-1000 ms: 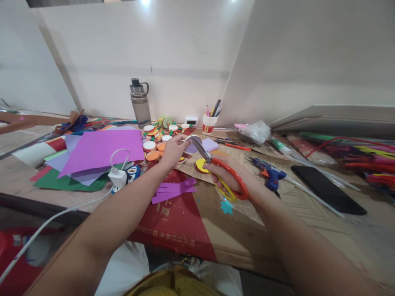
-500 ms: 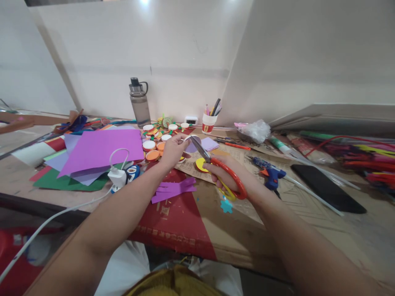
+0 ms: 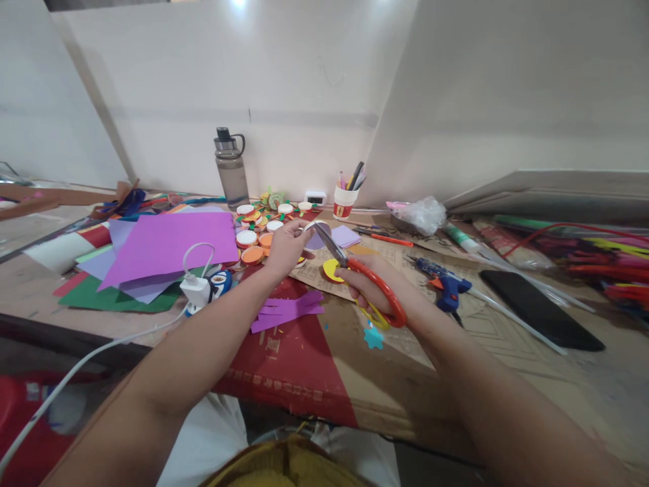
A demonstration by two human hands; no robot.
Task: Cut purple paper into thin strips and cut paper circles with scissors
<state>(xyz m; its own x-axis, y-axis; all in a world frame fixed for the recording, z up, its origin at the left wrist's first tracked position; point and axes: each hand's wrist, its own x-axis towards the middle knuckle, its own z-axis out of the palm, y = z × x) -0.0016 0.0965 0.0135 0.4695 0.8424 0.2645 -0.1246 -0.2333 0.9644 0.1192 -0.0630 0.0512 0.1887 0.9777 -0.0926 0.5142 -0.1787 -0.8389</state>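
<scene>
My left hand [image 3: 286, 249] pinches the edge of a lilac paper disc [image 3: 319, 237] over the middle of the table. In my right hand [image 3: 372, 279] is a pair of scissors [image 3: 389, 292] with red and yellow handles. Its blades point up and left and meet the disc's edge near my left fingers; how far apart they are is hard to tell. Below the scissors lies a yellow disc [image 3: 331, 271]. Cut purple paper strips [image 3: 294, 310] and a blue star-shaped piece [image 3: 374, 337] rest closer to me. Lilac paper squares [image 3: 346, 236] lie behind the blades.
Coloured sheets [image 3: 177, 237], a white plug adapter [image 3: 197, 289] and a water bottle [image 3: 231, 172] are on the left. Round orange-and-white pieces [image 3: 252, 255] crowd the centre. A pen cup [image 3: 345, 203] stands behind. To the right are a blue glue gun [image 3: 451, 291] and a black phone [image 3: 540, 311].
The whole view has shifted slightly. Both hands, the scissors and the lilac disc keep almost the same positions.
</scene>
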